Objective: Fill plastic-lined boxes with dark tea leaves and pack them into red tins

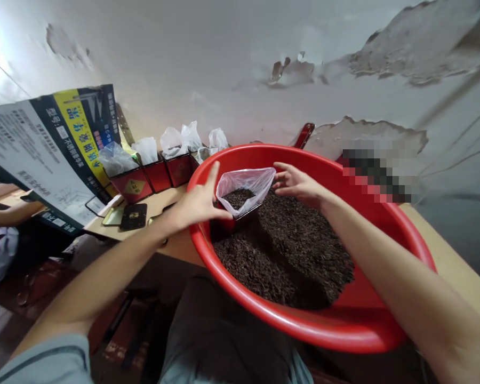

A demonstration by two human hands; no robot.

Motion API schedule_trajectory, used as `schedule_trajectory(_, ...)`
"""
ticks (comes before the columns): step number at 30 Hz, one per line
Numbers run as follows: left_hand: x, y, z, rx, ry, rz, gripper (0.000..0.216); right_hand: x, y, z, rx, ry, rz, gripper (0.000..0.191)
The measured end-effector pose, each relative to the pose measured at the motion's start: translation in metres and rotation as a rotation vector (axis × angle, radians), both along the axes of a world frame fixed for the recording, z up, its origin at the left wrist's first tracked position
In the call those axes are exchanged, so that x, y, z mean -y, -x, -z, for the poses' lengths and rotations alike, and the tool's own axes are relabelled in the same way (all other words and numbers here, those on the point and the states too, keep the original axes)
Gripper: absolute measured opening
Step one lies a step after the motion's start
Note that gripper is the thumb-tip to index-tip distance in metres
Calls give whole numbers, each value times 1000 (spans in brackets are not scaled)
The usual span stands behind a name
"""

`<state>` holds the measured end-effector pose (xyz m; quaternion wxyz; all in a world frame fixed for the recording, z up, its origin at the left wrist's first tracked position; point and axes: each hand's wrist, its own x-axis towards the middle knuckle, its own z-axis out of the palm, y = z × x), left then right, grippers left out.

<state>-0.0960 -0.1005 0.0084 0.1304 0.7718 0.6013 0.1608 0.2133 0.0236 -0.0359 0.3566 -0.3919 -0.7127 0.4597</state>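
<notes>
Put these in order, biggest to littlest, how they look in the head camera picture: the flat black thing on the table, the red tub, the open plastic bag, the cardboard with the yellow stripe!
1. Red tub
2. Striped cardboard
3. Open plastic bag
4. Flat black thing

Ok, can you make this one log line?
left hand: open, beside plastic bag | right hand: open, by bag's right edge | bag: open, dark bits inside | red basin: more bits
</notes>
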Motion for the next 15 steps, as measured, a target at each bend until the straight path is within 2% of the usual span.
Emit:
schedule_trajectory(2,15,-20,12,-263,-116,4,102,4,11,4,75,-119,-91,98)
schedule_trajectory(3,19,-30,15,-363,-127,-5,82,7,17,1,141,-239,-100,89)
schedule_trajectory(5,23,-45,15,-482,-113,-34,41,11,29,-11,358,-513,-113,59)
schedule_trajectory(6,22,-49,13,-500,-113,-45,31,12,33,-21,496,-629,-132,43)
schedule_trajectory(8,16,-48,6,-481,-167,-68,33,10,34,-42,748,-771,-178,20)
schedule_trajectory(10,8,-37,-3,-419,-256,-114,36,3,27,-61,855,-827,-152,16)
schedule_trajectory(13,5,-16,-13,-298,-350,-243,38,-10,8,-74,702,-851,67,22)
schedule_trajectory(15,9,-10,-11,-243,-316,-258,58,-15,-3,-70,535,-751,159,25)
